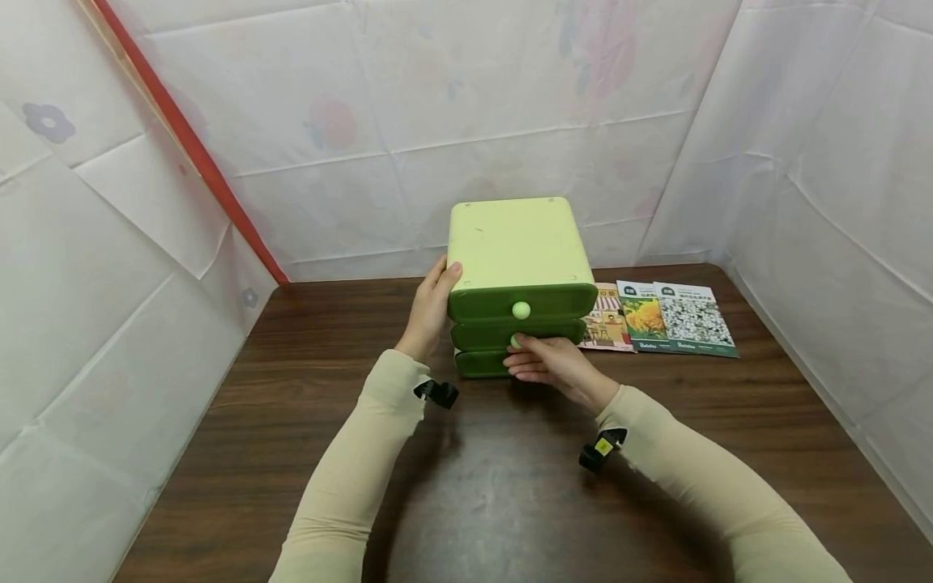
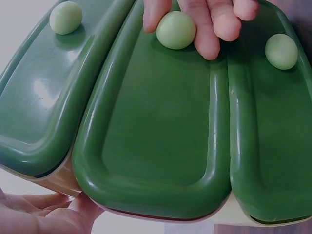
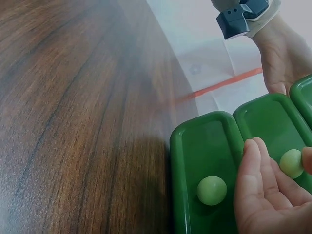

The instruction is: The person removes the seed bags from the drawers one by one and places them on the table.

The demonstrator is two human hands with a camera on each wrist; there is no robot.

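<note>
A light-green box with three dark-green drawers (image 1: 482, 335) stands near the back of the table, every drawer closed. Each drawer front carries a round pale-green knob, such as the top one (image 1: 521, 310). Against the box's left side rests my left hand (image 1: 428, 312), fingers fairly straight along the wall and thumb at the top edge. My right hand (image 1: 557, 366) pinches the middle drawer's knob (image 2: 175, 30) between thumb and index finger; its other fingers extend in front of the bottom drawer. The bottom knob (image 3: 211, 190) shows beside that hand in the right wrist view.
Right of the box lie several printed packets: one with a shop drawing (image 1: 608, 321), one with yellow flowers (image 1: 645, 320) and one with white flowers (image 1: 695, 317). A white patterned sheet (image 1: 466, 97) hangs behind the brown wooden table (image 1: 313, 356).
</note>
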